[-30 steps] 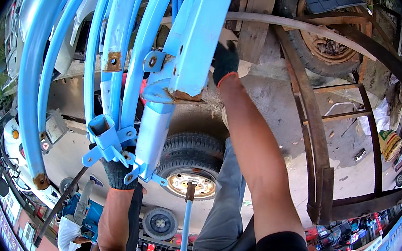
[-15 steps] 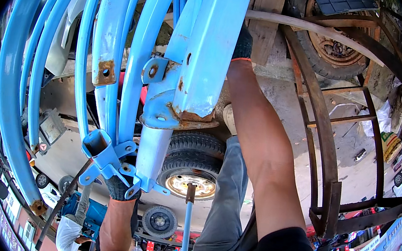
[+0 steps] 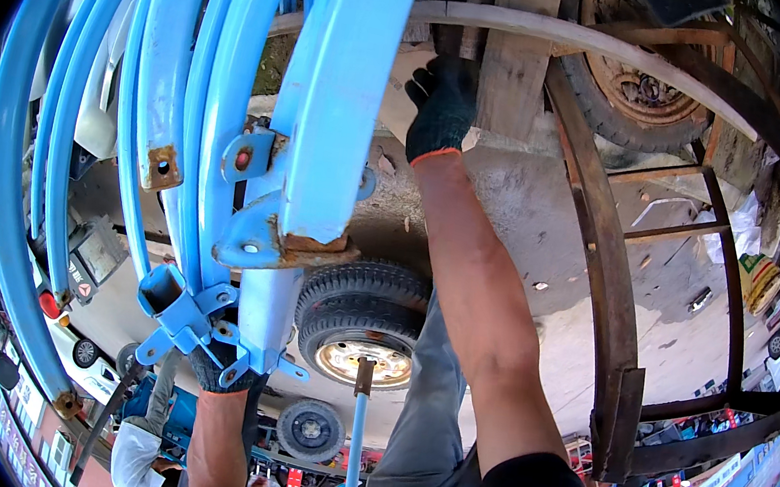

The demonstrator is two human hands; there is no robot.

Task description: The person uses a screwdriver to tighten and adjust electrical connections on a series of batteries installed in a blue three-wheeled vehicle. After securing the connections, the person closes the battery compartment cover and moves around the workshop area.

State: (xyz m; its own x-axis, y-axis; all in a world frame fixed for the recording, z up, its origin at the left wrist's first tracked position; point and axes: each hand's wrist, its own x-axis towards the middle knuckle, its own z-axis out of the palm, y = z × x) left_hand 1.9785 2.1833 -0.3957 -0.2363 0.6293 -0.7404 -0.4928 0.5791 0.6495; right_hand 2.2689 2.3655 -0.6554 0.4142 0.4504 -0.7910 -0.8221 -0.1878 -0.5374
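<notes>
Gripping the lower end of a blue metal frame [image 3: 315,137] of curved bars, the gloved left hand [image 3: 223,371] is clenched around its bracket, near a stack of tyres [image 3: 361,323]. The gloved right hand [image 3: 443,104] presses up beside the frame's top; whether it grasps anything cannot be told. The step looks like lifting or steadying the frame, so the next move calls for a firm two-handed hold.
</notes>
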